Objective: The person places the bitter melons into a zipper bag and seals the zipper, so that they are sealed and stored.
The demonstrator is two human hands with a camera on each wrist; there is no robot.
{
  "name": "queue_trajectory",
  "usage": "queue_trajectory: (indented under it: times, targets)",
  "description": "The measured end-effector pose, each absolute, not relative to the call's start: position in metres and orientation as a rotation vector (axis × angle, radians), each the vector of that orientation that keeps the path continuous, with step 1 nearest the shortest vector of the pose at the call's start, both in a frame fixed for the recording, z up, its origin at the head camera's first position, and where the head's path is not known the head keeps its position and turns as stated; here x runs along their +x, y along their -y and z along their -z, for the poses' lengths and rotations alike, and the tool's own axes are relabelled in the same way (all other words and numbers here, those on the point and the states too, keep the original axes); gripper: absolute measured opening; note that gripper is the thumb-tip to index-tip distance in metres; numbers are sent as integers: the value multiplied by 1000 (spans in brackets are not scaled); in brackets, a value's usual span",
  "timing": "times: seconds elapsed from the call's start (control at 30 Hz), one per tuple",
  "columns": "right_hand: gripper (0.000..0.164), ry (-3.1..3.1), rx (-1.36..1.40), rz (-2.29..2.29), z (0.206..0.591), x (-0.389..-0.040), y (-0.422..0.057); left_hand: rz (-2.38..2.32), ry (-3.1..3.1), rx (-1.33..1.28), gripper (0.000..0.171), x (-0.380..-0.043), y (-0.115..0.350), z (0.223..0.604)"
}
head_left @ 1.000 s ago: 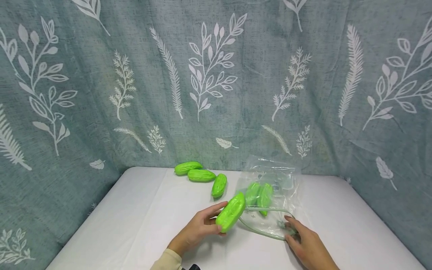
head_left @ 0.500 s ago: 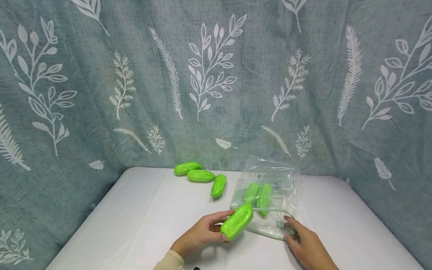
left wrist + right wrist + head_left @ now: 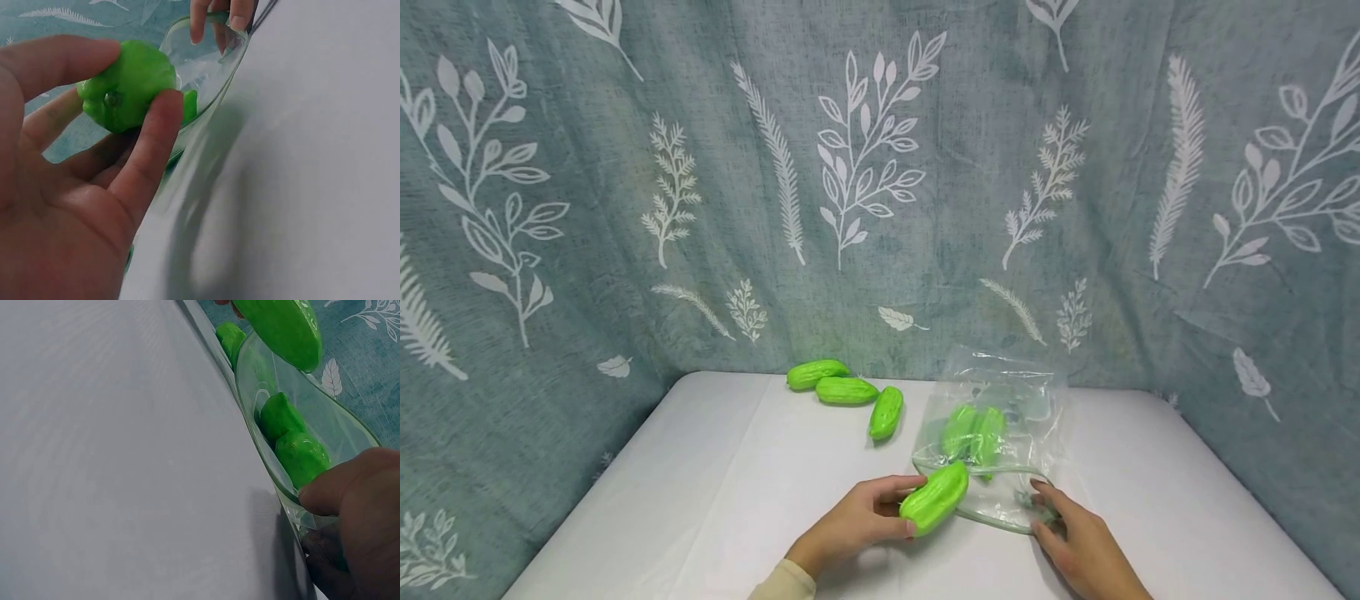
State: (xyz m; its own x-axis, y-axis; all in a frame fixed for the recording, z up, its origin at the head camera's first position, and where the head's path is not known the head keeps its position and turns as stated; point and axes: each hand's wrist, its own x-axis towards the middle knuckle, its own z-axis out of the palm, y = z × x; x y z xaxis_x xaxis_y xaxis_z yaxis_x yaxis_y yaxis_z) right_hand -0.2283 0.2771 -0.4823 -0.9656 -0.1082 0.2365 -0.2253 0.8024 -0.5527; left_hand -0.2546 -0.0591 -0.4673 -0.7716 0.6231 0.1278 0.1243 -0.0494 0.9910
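My left hand (image 3: 865,518) pinches a bright green cucumber (image 3: 936,498) between thumb and fingers, tilted with its far end at the mouth of a clear plastic zip bag (image 3: 1030,454). In the left wrist view the cucumber's blunt end (image 3: 128,87) faces the camera. My right hand (image 3: 1084,542) grips the right side of the bag's green-edged rim; the right wrist view shows its thumb (image 3: 325,487) on that rim, and the other fingers are partly hidden. Two cucumbers lie side by side inside the bag, a left one (image 3: 958,432) and a right one (image 3: 988,437). The mouth gapes toward me.
Three more cucumbers lie at the back of the white table (image 3: 760,483): one at far left (image 3: 817,373), one beside it (image 3: 847,390), and one nearer the bag (image 3: 886,414). A blue-green curtain (image 3: 880,292) with white leaf patterns stands behind and along both sides.
My left hand has moved right and slightly toward me, bringing the cucumber lower and across the bag's mouth. The right hand has stayed at the rim. The three loose cucumbers have not moved.
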Motion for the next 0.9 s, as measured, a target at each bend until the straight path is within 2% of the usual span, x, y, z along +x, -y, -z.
queue_trajectory:
  times: [0.4, 0.9]
  targets:
    - [58, 2818, 252, -858, 482, -228, -276, -1776, -1853, 878, 54, -247, 49, 469]
    - [57, 2806, 241, -868, 481, -226, -275, -1734, -2184, 650, 50, -240, 29, 468]
